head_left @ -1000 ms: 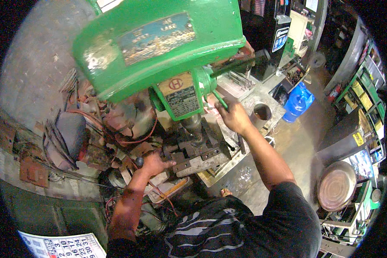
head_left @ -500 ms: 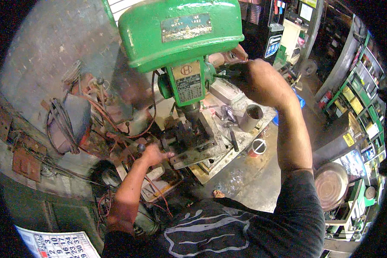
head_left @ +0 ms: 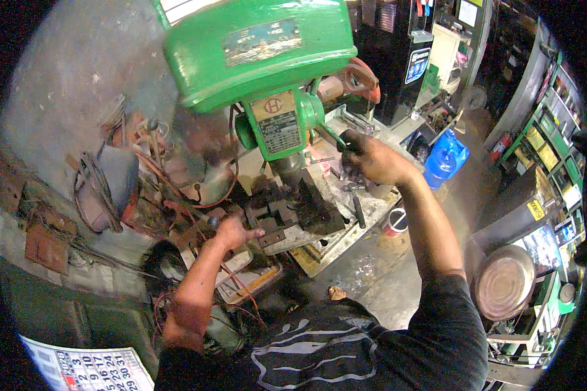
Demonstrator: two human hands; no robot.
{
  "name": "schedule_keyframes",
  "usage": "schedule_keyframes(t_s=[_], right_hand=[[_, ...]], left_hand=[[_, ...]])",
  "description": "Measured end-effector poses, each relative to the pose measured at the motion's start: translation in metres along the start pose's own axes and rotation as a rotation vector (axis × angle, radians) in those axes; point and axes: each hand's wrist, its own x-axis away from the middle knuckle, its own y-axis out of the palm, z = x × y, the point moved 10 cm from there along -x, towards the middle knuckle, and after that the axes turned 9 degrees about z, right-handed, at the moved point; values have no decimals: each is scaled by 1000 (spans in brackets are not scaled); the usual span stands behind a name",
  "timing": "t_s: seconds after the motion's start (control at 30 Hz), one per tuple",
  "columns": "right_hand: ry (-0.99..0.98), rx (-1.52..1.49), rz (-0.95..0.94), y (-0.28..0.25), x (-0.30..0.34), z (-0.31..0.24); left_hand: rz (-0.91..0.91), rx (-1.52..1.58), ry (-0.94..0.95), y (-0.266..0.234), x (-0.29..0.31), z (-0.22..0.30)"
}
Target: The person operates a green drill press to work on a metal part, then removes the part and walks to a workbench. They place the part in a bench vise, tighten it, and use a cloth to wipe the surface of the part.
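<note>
1. Since half a second ago, the right hand (head_left: 378, 159) has come down, and the green feed lever (head_left: 331, 135) of the drill press (head_left: 257, 81) has swung from nearly level to a downward slant.
2. Farthest left of the drill press, coiled cable (head_left: 90, 199) hangs against a rounded grey object, and a calendar sheet (head_left: 88, 366) shows toward the person's side.
3. Left of the drill press and below its head, the left hand (head_left: 231, 234) lies at the near side of the vise (head_left: 316, 202). Its thumb stretches out toward the vise; the other fingers curl beside a dark round knob (head_left: 214, 223). Whether they close on a bar I cannot tell.
4. Directly under the drill press head, the chuck (head_left: 287, 164) points down at the dark metal vise; the gap between them is too dark to judge.
5. Just right of the drill press head, the right hand has its fingers wrapped around the outer end of the feed lever.
6. Right of the drill press base, a dark-handled hammer (head_left: 358, 210) lies on the worktop, and a white-and-red bucket (head_left: 395, 223) stands lower down, beyond the worktop edge.
7. Well right of the drill press are a blue jug (head_left: 445, 161), a round brownish disc (head_left: 505, 282) and green-framed shelves (head_left: 554, 143).
</note>
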Motion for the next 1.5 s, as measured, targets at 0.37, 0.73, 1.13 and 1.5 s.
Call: schedule_keyframes(t_s=[0.37, 0.73, 1.13, 1.5], right_hand=[[-137, 31, 455, 77, -98, 95], [-319, -80, 565, 70, -136, 95], [-504, -16, 678, 63, -123, 78], [-392, -28, 700, 66, -127, 93]], left_hand=[[38, 31, 9, 2, -3, -5], [44, -16, -58, -13, 8, 3], [57, 39, -19, -20, 12, 13], [49, 40, -44, -13, 9, 4]])
